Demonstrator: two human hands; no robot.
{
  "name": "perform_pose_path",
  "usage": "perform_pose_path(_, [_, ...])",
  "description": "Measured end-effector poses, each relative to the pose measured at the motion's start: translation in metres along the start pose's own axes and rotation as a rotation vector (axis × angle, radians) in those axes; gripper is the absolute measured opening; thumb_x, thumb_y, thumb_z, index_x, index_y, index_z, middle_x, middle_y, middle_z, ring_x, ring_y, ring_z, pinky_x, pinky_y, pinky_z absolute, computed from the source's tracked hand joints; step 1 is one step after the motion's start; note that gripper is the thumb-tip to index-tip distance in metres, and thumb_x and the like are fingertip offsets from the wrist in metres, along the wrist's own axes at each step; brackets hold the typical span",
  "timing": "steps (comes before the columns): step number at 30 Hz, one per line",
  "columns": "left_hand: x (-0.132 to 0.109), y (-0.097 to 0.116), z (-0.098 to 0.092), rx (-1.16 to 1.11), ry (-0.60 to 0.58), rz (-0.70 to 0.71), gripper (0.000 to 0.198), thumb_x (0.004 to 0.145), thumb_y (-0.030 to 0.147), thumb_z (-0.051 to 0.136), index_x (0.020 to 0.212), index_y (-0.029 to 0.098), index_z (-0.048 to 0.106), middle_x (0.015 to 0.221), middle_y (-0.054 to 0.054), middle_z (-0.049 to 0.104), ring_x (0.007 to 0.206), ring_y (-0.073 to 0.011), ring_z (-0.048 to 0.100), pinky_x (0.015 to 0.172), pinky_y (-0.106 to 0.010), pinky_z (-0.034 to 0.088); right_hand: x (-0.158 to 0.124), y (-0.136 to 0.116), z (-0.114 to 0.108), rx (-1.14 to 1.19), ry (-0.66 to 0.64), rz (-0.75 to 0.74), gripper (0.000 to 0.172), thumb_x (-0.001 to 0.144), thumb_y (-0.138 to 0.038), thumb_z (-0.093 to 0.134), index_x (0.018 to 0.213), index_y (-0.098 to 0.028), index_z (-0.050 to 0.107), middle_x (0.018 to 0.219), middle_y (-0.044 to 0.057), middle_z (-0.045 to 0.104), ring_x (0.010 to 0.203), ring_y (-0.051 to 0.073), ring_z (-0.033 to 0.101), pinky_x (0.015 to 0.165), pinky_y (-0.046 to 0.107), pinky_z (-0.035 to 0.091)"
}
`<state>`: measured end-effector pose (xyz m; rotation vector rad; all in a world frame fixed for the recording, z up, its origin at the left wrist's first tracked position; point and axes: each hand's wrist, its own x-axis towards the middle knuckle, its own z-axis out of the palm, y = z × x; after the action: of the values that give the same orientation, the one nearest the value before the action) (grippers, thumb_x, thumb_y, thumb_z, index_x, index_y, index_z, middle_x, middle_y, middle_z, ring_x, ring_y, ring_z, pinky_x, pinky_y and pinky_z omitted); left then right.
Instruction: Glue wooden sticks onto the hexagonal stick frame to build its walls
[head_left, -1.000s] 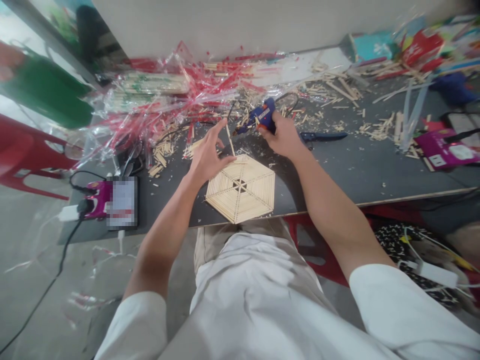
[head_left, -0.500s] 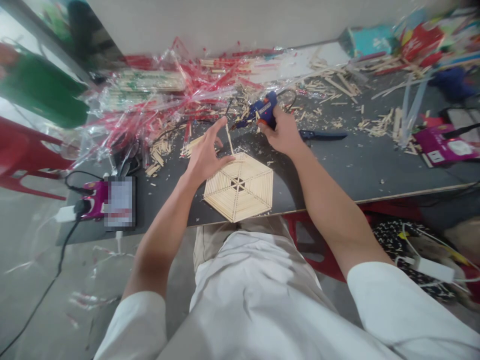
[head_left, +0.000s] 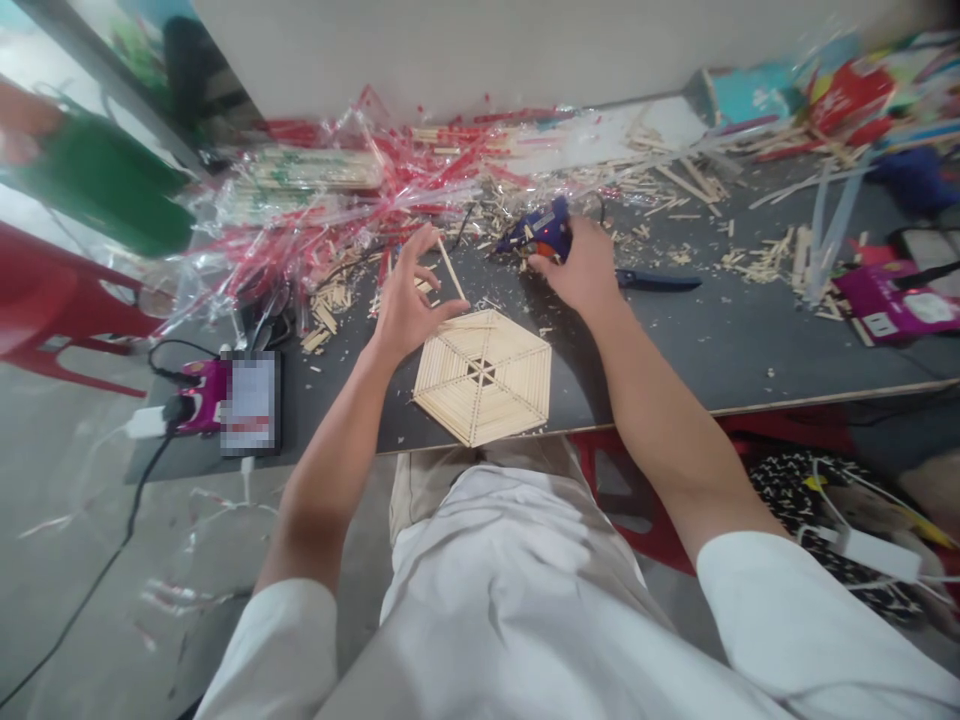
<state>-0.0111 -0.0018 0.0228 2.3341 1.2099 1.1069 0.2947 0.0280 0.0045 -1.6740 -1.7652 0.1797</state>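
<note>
Between the thumb and a fingertip of my left hand point(head_left: 411, 295) is a thin wooden stick point(head_left: 451, 270), held by its two ends and tilted. Just below it, a hexagonal panel of glued wooden sticks point(head_left: 517, 380) lies flat near the table's front edge, with spokes and a small hole at its middle. My right hand point(head_left: 585, 265) is closed around a blue hot glue gun point(head_left: 551, 228) with an orange trigger, low over the table and right of the stick. Its nozzle points left, away from the panel.
Dark scissors or a knife point(head_left: 660, 281) lies right of my right hand. Stick scraps and red plastic wrappers point(head_left: 405, 190) cover the table's back. At the left edge are a phone point(head_left: 251, 405) and a purple power strip point(head_left: 201, 395). A person's green sleeve point(head_left: 112, 180) shows far left.
My right hand has drawn the glue gun back to the right, away from the stick. The stick now leans between my left thumb and fingertip. The panel stays on the table.
</note>
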Motion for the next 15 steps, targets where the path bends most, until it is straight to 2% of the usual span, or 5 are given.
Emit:
perform_pose_path(4, [0.000, -0.030, -0.001, -0.029, 0.064, -0.060, 0.117, 0.082, 0.066, 0.080, 0.168, 0.037, 0.007, 0.160, -0.018, 0.053, 0.080, -0.0140, 0.074, 0.073, -0.029, 0.064, -0.004, -0.003, -0.006, 0.011, 0.050, -0.026, 0.055, 0.090, -0.051, 0.073, 0.133, -0.021, 0.059, 0.135, 0.023, 0.057, 0.135, 0.046, 0.051, 0.113, 0.073, 0.039])
perform_pose_path(8, [-0.004, -0.067, -0.008, 0.029, 0.162, -0.106, 0.113, 0.082, 0.065, 0.082, 0.167, 0.036, 0.014, 0.151, -0.019, 0.061, 0.073, -0.0152, 0.073, 0.074, -0.036, 0.064, -0.009, -0.017, -0.015, 0.002, 0.053, -0.048, 0.038, 0.096, -0.047, 0.064, 0.126, -0.022, 0.064, 0.132, 0.022, 0.057, 0.135, 0.045, 0.050, 0.113, 0.072, 0.040])
perform_pose_path(11, [-0.006, -0.084, -0.021, 0.112, 0.310, -0.125, 0.109, 0.072, 0.061, 0.091, 0.159, 0.029, 0.033, 0.139, -0.018, 0.069, 0.091, -0.0244, 0.076, 0.088, -0.047, 0.064, -0.010, -0.025, -0.018, -0.042, 0.023, -0.055, 0.033, 0.098, -0.041, 0.063, 0.123, -0.021, 0.066, 0.131, 0.022, 0.057, 0.135, 0.044, 0.051, 0.113, 0.070, 0.042])
perform_pose_path(13, [-0.006, -0.085, -0.033, 0.136, 0.405, -0.258, 0.103, 0.068, 0.053, 0.095, 0.152, 0.026, 0.042, 0.135, -0.016, 0.071, 0.111, -0.0294, 0.074, 0.102, -0.051, 0.060, -0.010, -0.027, -0.017, -0.053, 0.023, -0.063, 0.029, 0.098, -0.036, 0.062, 0.122, -0.020, 0.067, 0.130, 0.022, 0.058, 0.134, 0.043, 0.051, 0.114, 0.068, 0.043])
perform_pose_path(15, [-0.006, -0.079, -0.045, 0.146, 0.409, -0.450, 0.098, 0.068, 0.042, 0.094, 0.150, 0.023, 0.044, 0.136, -0.015, 0.069, 0.123, -0.0294, 0.070, 0.111, -0.049, 0.055, -0.008, -0.025, -0.014, -0.042, 0.056, -0.077, 0.024, 0.098, -0.030, 0.062, 0.118, -0.019, 0.068, 0.127, 0.021, 0.060, 0.132, 0.041, 0.054, 0.114, 0.065, 0.044])
